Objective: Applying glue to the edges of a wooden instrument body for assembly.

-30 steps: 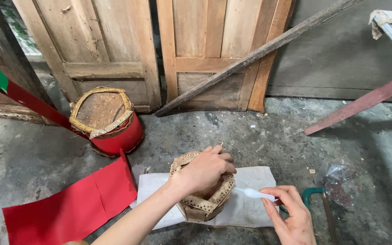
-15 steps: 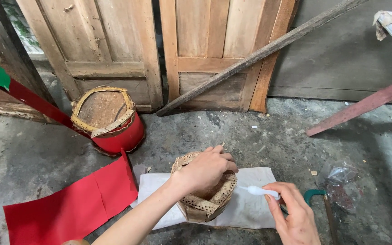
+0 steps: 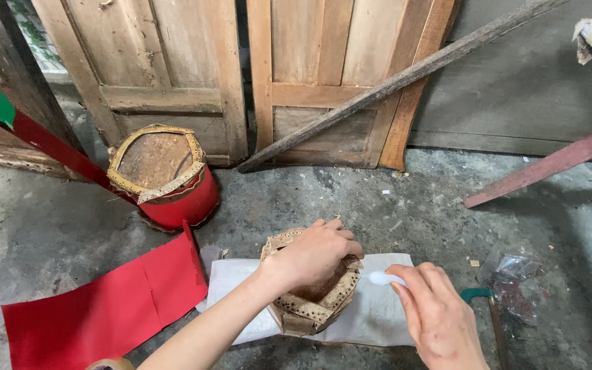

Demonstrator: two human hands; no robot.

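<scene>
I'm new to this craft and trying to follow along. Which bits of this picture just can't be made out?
- Head view: the top of the woven cardboard basket is covered by the left hand.
- The small white object is mostly hidden by the right hand; its kind is unclear.
- The clear plastic bag holds contents too small to identify.
- The green-handled tool runs off the bottom edge.

A round tan cardboard drum shell (image 3: 313,301) with perforated edging sits upright on white paper (image 3: 378,315) on the floor; a small white piece (image 3: 380,277) lies just beside its rim.
</scene>
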